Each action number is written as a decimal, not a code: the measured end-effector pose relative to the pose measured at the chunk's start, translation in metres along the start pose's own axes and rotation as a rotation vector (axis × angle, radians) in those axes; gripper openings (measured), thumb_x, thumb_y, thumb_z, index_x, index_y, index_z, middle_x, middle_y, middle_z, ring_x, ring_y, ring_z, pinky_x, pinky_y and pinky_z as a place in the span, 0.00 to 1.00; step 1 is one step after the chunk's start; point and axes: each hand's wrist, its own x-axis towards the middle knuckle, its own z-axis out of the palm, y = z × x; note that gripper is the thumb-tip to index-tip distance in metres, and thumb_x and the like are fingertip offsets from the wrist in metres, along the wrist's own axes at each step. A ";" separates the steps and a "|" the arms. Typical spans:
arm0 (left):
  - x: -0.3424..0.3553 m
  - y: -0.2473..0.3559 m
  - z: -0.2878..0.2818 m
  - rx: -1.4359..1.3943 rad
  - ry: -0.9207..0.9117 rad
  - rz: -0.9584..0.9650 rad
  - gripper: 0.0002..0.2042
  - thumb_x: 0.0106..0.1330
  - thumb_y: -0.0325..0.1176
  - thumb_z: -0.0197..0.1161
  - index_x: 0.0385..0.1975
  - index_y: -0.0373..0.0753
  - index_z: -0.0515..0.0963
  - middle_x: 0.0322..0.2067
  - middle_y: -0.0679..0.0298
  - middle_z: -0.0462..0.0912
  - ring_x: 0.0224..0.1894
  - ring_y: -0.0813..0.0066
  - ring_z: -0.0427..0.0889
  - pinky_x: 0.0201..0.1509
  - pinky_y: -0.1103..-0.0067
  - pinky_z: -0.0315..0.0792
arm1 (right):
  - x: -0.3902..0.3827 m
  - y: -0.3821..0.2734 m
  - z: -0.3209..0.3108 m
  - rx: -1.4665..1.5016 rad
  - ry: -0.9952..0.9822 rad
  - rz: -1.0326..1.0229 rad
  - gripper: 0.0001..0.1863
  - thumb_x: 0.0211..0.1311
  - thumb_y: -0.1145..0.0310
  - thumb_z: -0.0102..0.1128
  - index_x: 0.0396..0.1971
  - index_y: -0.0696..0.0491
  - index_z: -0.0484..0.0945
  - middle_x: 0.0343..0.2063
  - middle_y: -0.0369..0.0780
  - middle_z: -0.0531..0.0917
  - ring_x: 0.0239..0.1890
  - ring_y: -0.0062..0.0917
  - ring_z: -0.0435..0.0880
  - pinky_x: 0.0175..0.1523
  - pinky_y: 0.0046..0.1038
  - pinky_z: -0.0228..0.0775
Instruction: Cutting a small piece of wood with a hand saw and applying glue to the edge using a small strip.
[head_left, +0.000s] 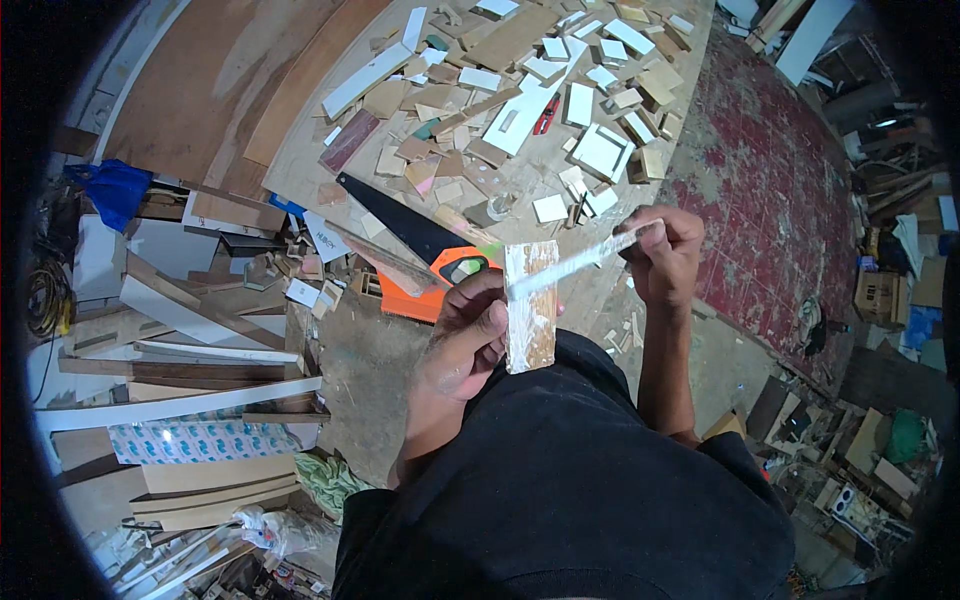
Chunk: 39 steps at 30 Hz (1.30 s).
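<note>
My left hand (pixel 465 345) is closed around the edge of a small rectangular wood block (pixel 532 330), held upright in front of my body. White paste-like smears cover much of the face turned to me. Between the fingertips of my right hand (pixel 664 250) is one end of a thin stick (pixel 585 262) coated in white. The stick slants down to the left, its far end lying across the upper part of the block. Just beyond my left hand, a handsaw (pixel 405 222) with a black blade and orange handle lies at the table's near edge.
Many wood offcuts (pixel 480 80), some white-faced, cover the wooden table (pixel 300 150). Among them lie a red cutter (pixel 547 114) and a small cup (pixel 498 208). Stacked boards (pixel 200 370) stand on the left. A worn red floor (pixel 760 200) spreads to the right.
</note>
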 end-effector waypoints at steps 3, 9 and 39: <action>-0.002 -0.003 0.001 -0.024 -0.011 -0.001 0.18 0.62 0.30 0.62 0.51 0.34 0.71 0.43 0.53 0.80 0.50 0.57 0.79 0.52 0.67 0.76 | 0.005 0.003 0.000 0.009 0.018 -0.010 0.17 0.60 0.62 0.62 0.30 0.65 0.80 0.16 0.34 0.75 0.14 0.12 0.61 0.18 0.19 0.47; -0.006 -0.008 -0.005 0.026 0.039 0.038 0.18 0.62 0.31 0.62 0.50 0.33 0.72 0.40 0.57 0.81 0.44 0.66 0.81 0.46 0.74 0.76 | -0.003 0.006 0.000 0.041 -0.041 -0.068 0.18 0.60 0.61 0.62 0.30 0.65 0.80 0.16 0.35 0.74 0.14 0.12 0.61 0.18 0.19 0.49; -0.005 0.012 -0.013 0.025 0.048 0.277 0.25 0.58 0.33 0.67 0.55 0.34 0.69 0.51 0.53 0.76 0.55 0.57 0.75 0.58 0.66 0.71 | -0.024 0.018 0.011 0.005 -0.071 0.187 0.19 0.56 0.59 0.66 0.26 0.64 0.80 0.16 0.34 0.75 0.15 0.13 0.64 0.19 0.18 0.50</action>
